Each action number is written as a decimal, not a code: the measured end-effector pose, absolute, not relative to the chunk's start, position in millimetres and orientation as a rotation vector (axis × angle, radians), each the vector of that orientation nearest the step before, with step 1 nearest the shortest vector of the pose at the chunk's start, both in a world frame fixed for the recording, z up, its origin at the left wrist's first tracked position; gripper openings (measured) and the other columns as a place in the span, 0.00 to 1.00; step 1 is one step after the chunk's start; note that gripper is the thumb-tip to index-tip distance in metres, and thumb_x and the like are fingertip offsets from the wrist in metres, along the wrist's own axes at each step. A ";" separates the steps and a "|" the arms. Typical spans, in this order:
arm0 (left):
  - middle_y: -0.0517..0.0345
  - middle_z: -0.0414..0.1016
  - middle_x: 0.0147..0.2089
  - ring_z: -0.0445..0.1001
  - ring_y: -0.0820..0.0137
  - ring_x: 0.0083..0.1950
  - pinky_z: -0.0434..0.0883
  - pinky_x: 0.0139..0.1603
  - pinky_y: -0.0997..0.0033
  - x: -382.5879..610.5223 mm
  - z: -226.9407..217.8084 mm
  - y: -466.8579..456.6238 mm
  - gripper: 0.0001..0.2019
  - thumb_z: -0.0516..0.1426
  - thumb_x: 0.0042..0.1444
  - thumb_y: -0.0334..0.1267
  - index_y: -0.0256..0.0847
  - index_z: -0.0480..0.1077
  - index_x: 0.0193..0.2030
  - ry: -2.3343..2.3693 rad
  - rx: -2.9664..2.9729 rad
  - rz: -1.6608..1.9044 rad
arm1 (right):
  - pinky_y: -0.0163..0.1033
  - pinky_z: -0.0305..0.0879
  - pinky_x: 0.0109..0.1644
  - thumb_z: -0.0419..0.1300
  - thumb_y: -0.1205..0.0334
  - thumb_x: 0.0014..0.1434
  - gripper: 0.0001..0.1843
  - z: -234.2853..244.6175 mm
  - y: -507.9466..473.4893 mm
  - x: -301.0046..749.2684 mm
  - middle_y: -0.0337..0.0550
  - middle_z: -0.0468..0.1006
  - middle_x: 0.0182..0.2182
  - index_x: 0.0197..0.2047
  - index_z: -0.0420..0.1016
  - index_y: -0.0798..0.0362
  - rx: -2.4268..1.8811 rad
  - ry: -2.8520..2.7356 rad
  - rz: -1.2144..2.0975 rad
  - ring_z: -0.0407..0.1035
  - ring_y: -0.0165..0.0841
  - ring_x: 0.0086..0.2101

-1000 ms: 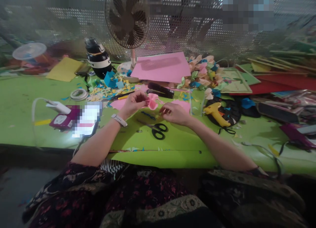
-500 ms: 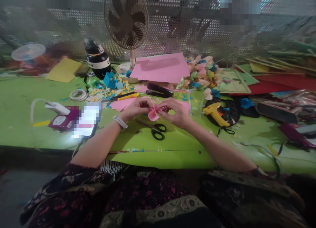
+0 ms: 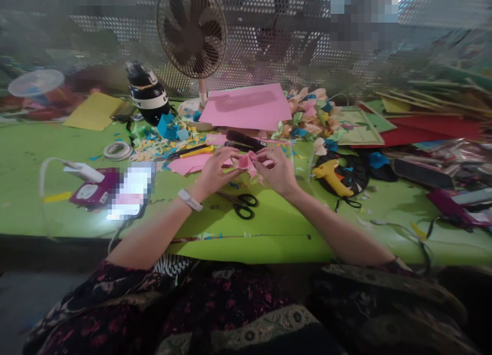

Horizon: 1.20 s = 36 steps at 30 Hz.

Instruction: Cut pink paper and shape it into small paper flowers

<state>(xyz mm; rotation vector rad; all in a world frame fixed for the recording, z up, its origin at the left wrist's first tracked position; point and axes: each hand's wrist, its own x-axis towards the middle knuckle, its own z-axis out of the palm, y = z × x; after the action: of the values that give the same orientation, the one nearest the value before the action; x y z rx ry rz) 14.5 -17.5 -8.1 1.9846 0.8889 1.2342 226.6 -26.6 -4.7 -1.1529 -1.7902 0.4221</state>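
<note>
Between my two hands is a small pink paper flower [image 3: 245, 163], curled and folded, above the green table. The fingers of my left hand [image 3: 218, 169] pinch its left side, and a white band is on that wrist. My right hand [image 3: 274, 169] grips the flower's right side between thumb and fingers. Just below the hands lie scissors [image 3: 244, 205] with black handles. A black stapler [image 3: 245, 140] rests behind the fingers. Pink paper pieces [image 3: 188, 163] lie beside my left hand, next to a yellow cutter [image 3: 197, 150].
A fan [image 3: 192, 35] and a black bottle [image 3: 149, 96] stand at the back. Finished-looking paper flowers [image 3: 313, 111] are heaped behind a yellow glue gun [image 3: 333, 176]. A lit phone [image 3: 131, 190] lies left, near a tape roll [image 3: 117, 150]. A pink sheet [image 3: 246, 106] leans at the back.
My fingers have shifted on the pink paper flower, which is now turned with its opening facing more upward and its pointed edges showing. The view has swung slightly right.
</note>
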 end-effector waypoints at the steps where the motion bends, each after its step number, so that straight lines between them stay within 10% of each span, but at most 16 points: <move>1: 0.45 0.72 0.57 0.73 0.59 0.58 0.78 0.50 0.61 14.6 -9.4 -17.1 0.18 0.66 0.56 0.51 0.42 0.73 0.47 0.915 1.967 1.286 | 0.41 0.72 0.33 0.60 0.39 0.63 0.23 -4.8 -27.3 225.7 0.48 0.76 0.40 0.32 0.78 0.50 -1.155 -1.791 0.436 0.72 0.37 0.38; 9: 0.47 0.73 0.56 0.70 0.57 0.62 0.70 0.64 0.51 14.1 -8.6 -16.2 0.13 0.68 0.54 0.44 0.44 0.78 0.44 0.939 2.129 1.290 | 0.45 0.73 0.39 0.60 0.38 0.63 0.24 -4.0 -29.2 225.3 0.46 0.75 0.37 0.32 0.77 0.50 -1.227 -1.811 0.362 0.70 0.36 0.35; 13: 0.45 0.75 0.52 0.73 0.58 0.58 0.78 0.48 0.60 17.6 -10.0 -17.9 0.09 0.64 0.59 0.45 0.42 0.79 0.41 0.945 1.975 1.261 | 0.45 0.73 0.40 0.60 0.38 0.63 0.23 -3.0 -31.9 222.9 0.46 0.74 0.38 0.32 0.78 0.49 -1.204 -1.844 0.409 0.69 0.36 0.37; 36: 0.56 0.78 0.33 0.77 0.71 0.32 0.78 0.32 0.70 14.5 -10.2 -12.6 0.19 0.72 0.44 0.51 0.37 0.75 0.30 0.930 1.484 1.098 | 0.45 0.72 0.41 0.64 0.45 0.62 0.17 0.9 -23.1 226.8 0.45 0.78 0.36 0.34 0.76 0.50 -1.200 -1.801 0.645 0.72 0.35 0.35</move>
<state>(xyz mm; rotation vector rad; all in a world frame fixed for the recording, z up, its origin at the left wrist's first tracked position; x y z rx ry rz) 14.5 -12.6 -10.2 1.4841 0.9302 1.0978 226.8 -23.1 0.9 -1.1999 -1.8005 0.6453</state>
